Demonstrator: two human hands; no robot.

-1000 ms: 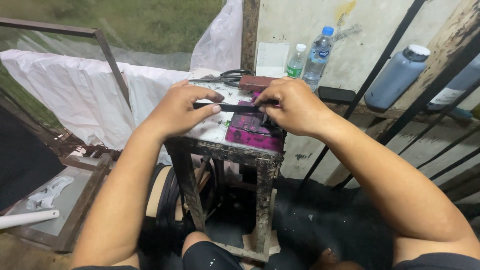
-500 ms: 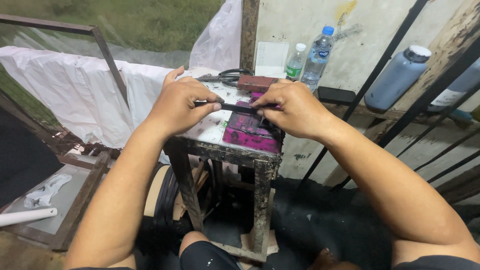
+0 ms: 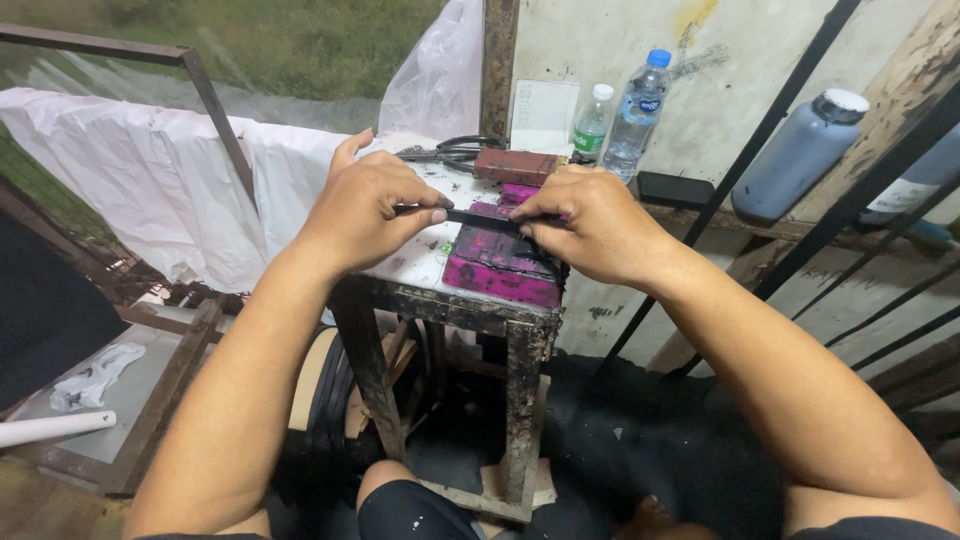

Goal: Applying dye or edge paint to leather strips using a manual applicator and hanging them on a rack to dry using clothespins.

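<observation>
Both hands pinch one thin black strip (image 3: 480,216) between them. The left hand (image 3: 365,210) is curled nearly closed, thumb and forefinger clamped on the strip's left end; the right hand (image 3: 590,225) is closed the same way on the right end, its knuckles turned up. The strip lies stretched level, just above a magenta-stained block (image 3: 500,262) that sits on the right part of a small rusty stand (image 3: 440,300).

To my eye the work here is drawing the strip flat across that block. Doing it well would mean keeping both pinches even so the strip stays taut and untwisted, holding it square to the block, and keeping the fingertips off the wet-looking pink surface.

Around the hands — further back on the stand top — lies a reddish-brown block (image 3: 515,166), with a pair of black-handled scissors (image 3: 450,150) beside it. I cannot tell what the small dark bits on the white top are.

Counting: one strip, one stained block, one brown block, one pair of scissors. Two clear water bottles (image 3: 620,115) stand against the wall, one green-labelled with a white cap, one with a blue cap. One grey jug (image 3: 795,155) with a white cap rests on the ledge at right, behind black bars. White plastic sheeting (image 3: 150,180) hangs over a rail to the left.
</observation>
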